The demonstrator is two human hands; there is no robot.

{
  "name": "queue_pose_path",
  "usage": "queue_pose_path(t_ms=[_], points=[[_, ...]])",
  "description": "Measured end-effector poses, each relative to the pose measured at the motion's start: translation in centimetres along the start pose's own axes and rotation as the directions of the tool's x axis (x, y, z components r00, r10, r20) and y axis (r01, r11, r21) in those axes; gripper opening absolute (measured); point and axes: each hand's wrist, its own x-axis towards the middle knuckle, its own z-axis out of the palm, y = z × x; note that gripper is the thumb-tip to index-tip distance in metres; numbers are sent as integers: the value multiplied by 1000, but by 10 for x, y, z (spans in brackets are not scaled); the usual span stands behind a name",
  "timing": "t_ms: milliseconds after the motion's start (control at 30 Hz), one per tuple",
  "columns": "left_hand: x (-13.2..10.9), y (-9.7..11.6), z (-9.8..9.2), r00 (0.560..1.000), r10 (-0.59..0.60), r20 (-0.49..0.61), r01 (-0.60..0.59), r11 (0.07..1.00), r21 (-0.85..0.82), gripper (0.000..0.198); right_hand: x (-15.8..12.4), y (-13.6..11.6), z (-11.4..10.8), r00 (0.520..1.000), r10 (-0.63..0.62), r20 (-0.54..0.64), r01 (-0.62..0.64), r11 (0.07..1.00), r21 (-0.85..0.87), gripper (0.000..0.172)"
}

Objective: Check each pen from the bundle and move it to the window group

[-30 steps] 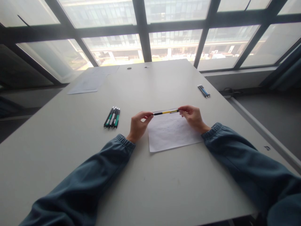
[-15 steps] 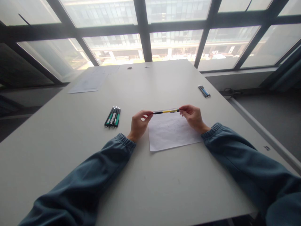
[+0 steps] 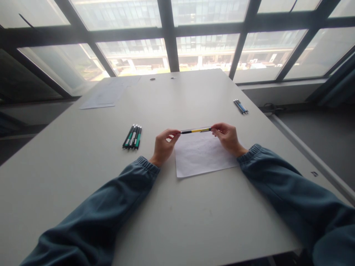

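Note:
A black and yellow pen [image 3: 195,130] is held level between both hands, just above the far edge of a white sheet of paper [image 3: 202,157]. My left hand [image 3: 163,146] pinches its left end with fingers closed. My right hand [image 3: 227,137] pinches its right end the same way. Both forearms in blue sleeves rest on the grey table [image 3: 172,221].
Several green and black pens [image 3: 132,137] lie side by side left of my left hand. A few blue pens [image 3: 240,106] lie near the table's right edge. Another sheet of paper [image 3: 104,96] lies at the far left corner. Large windows stand behind the table.

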Motion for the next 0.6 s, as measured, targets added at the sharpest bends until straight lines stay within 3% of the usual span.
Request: queue_pose_path(t_ms=[600], points=[[0,1,1,999,-32,-6,32,999,13,27,0,0,-1,1000,-13,8,13,999,-30,24]])
